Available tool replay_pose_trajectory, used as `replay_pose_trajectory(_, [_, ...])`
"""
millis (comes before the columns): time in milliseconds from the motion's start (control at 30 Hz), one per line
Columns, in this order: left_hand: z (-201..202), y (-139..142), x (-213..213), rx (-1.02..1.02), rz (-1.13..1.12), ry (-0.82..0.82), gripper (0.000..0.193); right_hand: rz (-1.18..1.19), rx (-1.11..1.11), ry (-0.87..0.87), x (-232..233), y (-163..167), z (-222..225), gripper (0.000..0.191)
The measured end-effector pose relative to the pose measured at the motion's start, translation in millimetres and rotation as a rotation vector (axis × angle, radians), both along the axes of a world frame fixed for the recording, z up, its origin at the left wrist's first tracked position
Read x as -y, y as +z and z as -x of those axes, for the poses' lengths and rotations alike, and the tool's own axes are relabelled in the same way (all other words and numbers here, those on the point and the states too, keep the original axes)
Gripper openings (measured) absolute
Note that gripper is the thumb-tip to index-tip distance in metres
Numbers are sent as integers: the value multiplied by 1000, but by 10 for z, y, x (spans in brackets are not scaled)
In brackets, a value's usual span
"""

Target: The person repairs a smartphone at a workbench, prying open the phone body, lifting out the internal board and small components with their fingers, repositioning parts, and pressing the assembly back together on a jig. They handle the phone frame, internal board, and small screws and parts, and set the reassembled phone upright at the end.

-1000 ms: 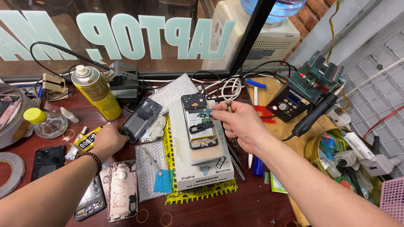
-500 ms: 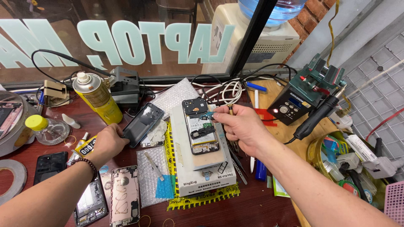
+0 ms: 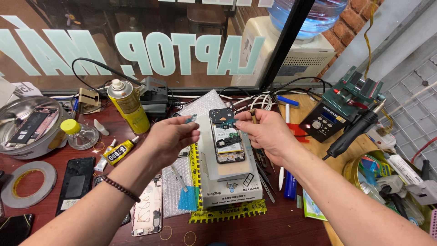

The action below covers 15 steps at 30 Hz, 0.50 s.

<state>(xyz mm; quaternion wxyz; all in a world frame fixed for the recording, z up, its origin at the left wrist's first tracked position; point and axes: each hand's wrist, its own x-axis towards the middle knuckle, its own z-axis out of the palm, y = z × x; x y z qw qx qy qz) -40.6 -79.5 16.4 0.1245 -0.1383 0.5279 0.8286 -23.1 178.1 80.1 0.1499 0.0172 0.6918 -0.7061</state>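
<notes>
My dark red-brown desk (image 3: 282,223) runs along the shop window, crowded with repair gear. A yellow spray can (image 3: 128,105) stands at the back beside a small yellow-capped bottle (image 3: 78,134) and a glue tube (image 3: 117,152). A metal bowl (image 3: 32,128) and a roll of tape (image 3: 28,183) sit at my far left, a black phone (image 3: 76,184) lying near them. A white heating pad (image 3: 230,182) rests mid-desk, and a soldering station (image 3: 328,119) stands at my right.

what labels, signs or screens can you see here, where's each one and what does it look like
Window sign: pale teal block letters on the glass, behind the bench.
Spray can: yellow, labelled, upright at rear left.
Glue tube: yellow and black label, lying left of the left hand.
Station display: small blue screen, right rear.
</notes>
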Motion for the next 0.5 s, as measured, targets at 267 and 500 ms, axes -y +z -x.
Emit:
replay_pose_trajectory(267, [-289,328,-456,-125,-55,-116,18,6,-55,61,-13,73,-109,18])
replay_pose_trajectory(500, [-363,435,-535,-78,-149,-179,25,7,-68,60,-6,78,-133,27])
